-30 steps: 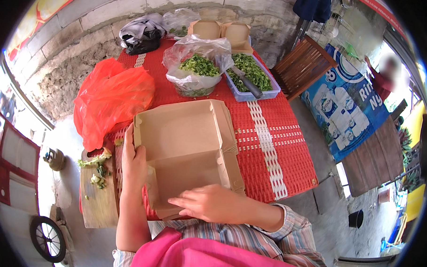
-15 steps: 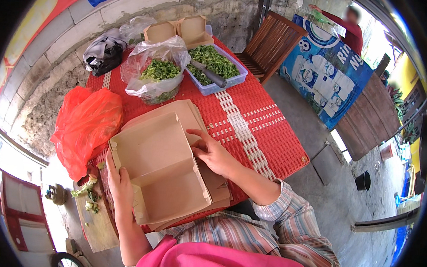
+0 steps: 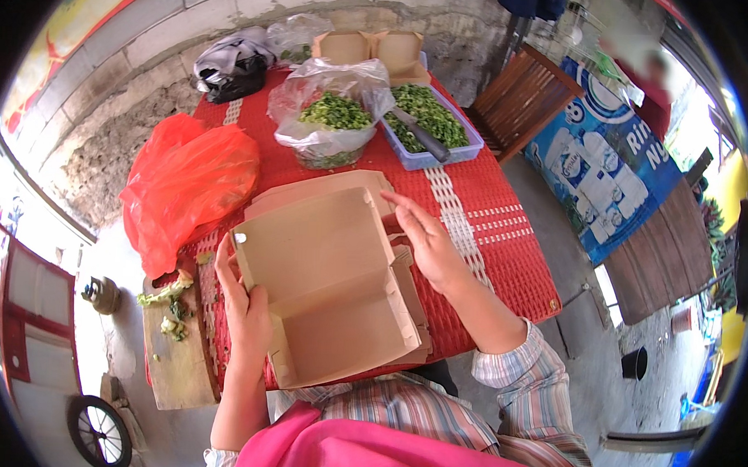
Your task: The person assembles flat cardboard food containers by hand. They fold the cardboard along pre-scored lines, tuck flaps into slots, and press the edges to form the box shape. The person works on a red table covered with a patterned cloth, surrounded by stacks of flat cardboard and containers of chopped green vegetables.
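Note:
A brown cardboard food box [image 3: 320,248] lies unfolded before me, lid raised toward the far side and nothing inside. My left hand [image 3: 248,311] grips its left edge, thumb on the near side and fingers partly hidden behind the wall. Beside the lid's right edge is my right hand [image 3: 431,248], fingers stretched out and apart; whether a fingertip touches the cardboard I cannot tell. Underneath lies a stack of flat brown cardboard [image 3: 355,181], mostly covered by the box.
Chopped greens fill a clear plastic bag [image 3: 324,133] and a purple-blue tub [image 3: 467,150], with a knife [image 3: 427,139] across the tub. Open boxes [image 3: 397,51] stand behind. A red plastic bag [image 3: 190,194] sits left, above a cutting board [image 3: 176,366] with vegetable scraps. A wooden chair [image 3: 523,99] stands far right.
My right hand's fingers have straightened from a curled pose at the lid's right edge. My left hand keeps its hold on the box. The whole view has shifted.

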`<action>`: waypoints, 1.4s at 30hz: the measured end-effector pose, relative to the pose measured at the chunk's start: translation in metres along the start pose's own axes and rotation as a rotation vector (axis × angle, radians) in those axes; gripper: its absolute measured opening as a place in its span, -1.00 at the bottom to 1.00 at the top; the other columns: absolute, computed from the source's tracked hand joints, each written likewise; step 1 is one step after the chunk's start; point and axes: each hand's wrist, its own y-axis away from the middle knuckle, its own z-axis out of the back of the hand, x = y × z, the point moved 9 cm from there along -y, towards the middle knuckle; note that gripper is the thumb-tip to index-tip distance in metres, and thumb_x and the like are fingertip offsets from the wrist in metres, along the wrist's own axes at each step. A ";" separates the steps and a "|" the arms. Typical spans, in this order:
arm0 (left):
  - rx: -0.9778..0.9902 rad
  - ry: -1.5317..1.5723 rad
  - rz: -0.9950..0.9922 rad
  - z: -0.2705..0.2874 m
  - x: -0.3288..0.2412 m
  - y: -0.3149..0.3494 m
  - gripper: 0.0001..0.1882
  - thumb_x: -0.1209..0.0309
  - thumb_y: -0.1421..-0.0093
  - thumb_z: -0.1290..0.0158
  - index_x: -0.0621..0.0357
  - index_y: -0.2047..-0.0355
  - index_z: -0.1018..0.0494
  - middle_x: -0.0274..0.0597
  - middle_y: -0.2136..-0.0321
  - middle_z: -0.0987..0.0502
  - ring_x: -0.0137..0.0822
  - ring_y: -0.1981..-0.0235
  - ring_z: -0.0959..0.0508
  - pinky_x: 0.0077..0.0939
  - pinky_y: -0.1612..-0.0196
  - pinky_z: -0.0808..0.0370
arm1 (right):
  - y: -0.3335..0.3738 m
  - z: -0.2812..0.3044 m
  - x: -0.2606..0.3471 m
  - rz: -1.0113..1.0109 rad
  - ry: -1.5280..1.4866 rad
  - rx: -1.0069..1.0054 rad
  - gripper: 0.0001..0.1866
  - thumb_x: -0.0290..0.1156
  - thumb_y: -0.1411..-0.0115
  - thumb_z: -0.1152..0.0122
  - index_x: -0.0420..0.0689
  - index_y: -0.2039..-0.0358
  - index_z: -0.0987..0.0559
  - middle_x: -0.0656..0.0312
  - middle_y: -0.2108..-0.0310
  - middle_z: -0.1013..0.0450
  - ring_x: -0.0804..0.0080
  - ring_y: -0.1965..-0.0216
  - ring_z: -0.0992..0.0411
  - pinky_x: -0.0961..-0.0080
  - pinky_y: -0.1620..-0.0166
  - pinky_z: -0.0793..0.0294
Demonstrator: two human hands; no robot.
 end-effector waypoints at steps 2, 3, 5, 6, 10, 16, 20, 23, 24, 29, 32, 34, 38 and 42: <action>0.011 0.076 0.016 0.001 -0.003 -0.001 -0.29 0.62 -0.19 0.24 0.12 -0.38 0.03 -0.08 -0.09 -0.29 -0.29 -0.07 -0.34 -0.32 -0.18 -0.27 | -0.009 -0.009 0.017 0.086 0.039 0.008 -0.52 -0.10 -0.47 0.19 -0.07 -0.27 -0.34 0.20 -0.16 -0.35 0.46 -0.22 -0.24 0.45 -0.26 -0.20; 0.021 0.164 0.043 0.003 -0.005 -0.002 -0.33 0.57 -0.23 0.22 0.13 -0.38 0.03 -0.08 -0.09 -0.30 -0.30 -0.07 -0.35 -0.34 -0.16 -0.29 | -0.013 -0.015 0.019 0.076 0.006 0.039 -0.51 -0.09 -0.47 0.19 -0.06 -0.28 -0.33 0.20 -0.19 -0.32 0.45 -0.25 -0.20 0.44 -0.29 -0.15; 0.004 0.302 0.127 0.006 -0.011 -0.010 -0.47 0.35 -0.38 0.21 0.16 -0.33 -0.09 -0.12 -0.01 -0.38 -0.35 -0.02 -0.39 -0.46 -0.09 -0.33 | -0.021 -0.024 0.018 0.084 -0.035 0.068 -0.55 -0.12 -0.46 0.12 -0.04 -0.25 -0.35 0.27 -0.08 -0.37 0.51 -0.15 -0.25 0.49 -0.23 -0.19; -0.006 0.270 0.120 0.009 -0.013 -0.016 -0.51 0.35 -0.38 0.19 0.18 -0.30 -0.15 -0.15 0.03 -0.41 -0.36 0.01 -0.41 -0.47 -0.07 -0.33 | -0.023 -0.027 0.020 0.089 0.030 0.062 -0.58 -0.15 -0.45 0.10 -0.05 -0.22 -0.36 0.31 -0.01 -0.37 0.55 -0.08 -0.26 0.53 -0.17 -0.22; -0.039 0.085 0.071 0.010 -0.009 -0.032 -0.69 0.42 -0.40 0.18 0.23 -0.08 -0.38 -0.15 0.24 -0.52 -0.35 0.19 -0.51 -0.47 0.05 -0.41 | -0.028 -0.031 0.022 0.161 0.177 0.010 -0.69 -0.29 -0.42 0.02 -0.06 -0.12 -0.42 0.44 0.26 -0.32 0.69 0.22 -0.23 0.66 0.10 -0.27; -0.087 -0.374 -0.137 0.013 -0.024 -0.030 -0.68 0.54 -0.35 0.23 0.23 -0.07 -0.37 0.10 0.27 -0.54 0.02 0.26 -0.54 -0.27 0.09 -0.44 | -0.013 -0.033 0.047 0.209 0.388 -0.067 -0.73 -0.35 -0.40 -0.01 -0.08 -0.05 -0.48 0.33 0.48 -0.24 0.61 0.48 -0.17 0.58 0.35 -0.26; -0.119 -0.443 -0.206 0.013 -0.024 -0.030 -0.67 0.59 -0.25 0.15 0.23 -0.01 -0.40 0.13 0.21 -0.52 0.08 0.18 -0.51 -0.19 0.08 -0.43 | -0.006 -0.035 0.051 0.300 0.382 -0.133 -0.73 -0.40 -0.39 0.01 -0.11 -0.06 -0.50 0.24 0.50 -0.25 0.58 0.52 -0.17 0.56 0.39 -0.29; -0.087 -0.553 -0.212 0.014 -0.036 -0.035 -0.69 0.55 -0.12 -0.02 0.22 0.08 -0.46 0.07 0.03 -0.45 0.02 -0.01 -0.47 -0.15 -0.08 -0.36 | -0.003 -0.036 0.053 0.375 0.365 -0.149 -0.69 -0.48 -0.38 0.01 -0.11 -0.10 -0.48 0.22 0.47 -0.27 0.56 0.49 -0.21 0.56 0.37 -0.30; -0.108 -0.720 -0.319 0.009 -0.054 -0.034 -0.69 0.53 -0.12 -0.05 0.22 0.09 -0.47 0.05 0.01 -0.44 0.01 0.00 -0.47 -0.13 -0.13 -0.32 | -0.001 -0.036 0.054 0.413 0.369 -0.157 -0.68 -0.50 -0.37 0.01 -0.11 -0.12 -0.48 0.22 0.46 -0.28 0.55 0.48 -0.22 0.56 0.36 -0.31; 0.078 -0.952 -0.591 -0.036 -0.112 -0.035 -0.70 0.44 -0.11 -0.15 0.20 0.13 -0.51 -0.08 0.06 -0.52 -0.07 0.05 -0.52 -0.04 -0.27 -0.14 | 0.007 -0.045 0.061 0.585 0.374 -0.139 -0.57 -0.63 -0.31 -0.02 -0.10 -0.19 -0.43 0.20 0.40 -0.31 0.52 0.44 -0.24 0.57 0.36 -0.31; 0.257 -0.904 -0.598 -0.068 -0.112 -0.045 -0.81 0.45 -0.15 -0.10 0.22 0.23 -0.51 -0.09 0.26 -0.58 -0.06 0.15 -0.55 -0.15 -0.04 -0.40 | 0.011 -0.050 0.066 0.587 0.433 -0.111 -0.60 -0.49 -0.39 0.04 -0.11 -0.23 -0.40 0.20 0.41 -0.29 0.51 0.43 -0.23 0.53 0.31 -0.31; 0.362 -0.878 -0.535 -0.082 -0.097 -0.049 -0.86 0.46 -0.16 -0.08 0.24 0.28 -0.50 -0.08 0.32 -0.57 -0.05 0.19 -0.55 -0.19 0.11 -0.49 | 0.011 -0.043 0.058 0.468 0.321 -0.112 -0.59 -0.36 -0.44 0.13 -0.15 -0.25 -0.38 0.21 0.32 -0.36 0.49 0.35 -0.27 0.54 0.20 -0.32; 0.272 -0.797 -0.638 -0.089 -0.114 -0.038 -0.85 0.38 -0.20 -0.10 0.22 0.38 -0.48 -0.09 0.42 -0.53 -0.03 0.30 -0.56 -0.17 0.27 -0.50 | 0.008 -0.035 0.046 0.321 0.036 -0.123 -0.48 -0.15 -0.50 0.31 -0.20 -0.26 -0.35 0.21 0.10 -0.44 0.49 0.15 -0.33 0.54 -0.05 -0.29; 0.266 -0.863 -0.642 -0.098 -0.111 -0.036 -0.83 0.34 -0.21 -0.11 0.19 0.39 -0.48 -0.13 0.44 -0.53 -0.07 0.36 -0.57 -0.19 0.37 -0.49 | 0.004 -0.041 0.036 0.292 -0.064 -0.081 -0.49 -0.12 -0.49 0.25 -0.19 -0.24 -0.38 0.23 0.01 -0.43 0.54 0.06 -0.31 0.54 -0.12 -0.27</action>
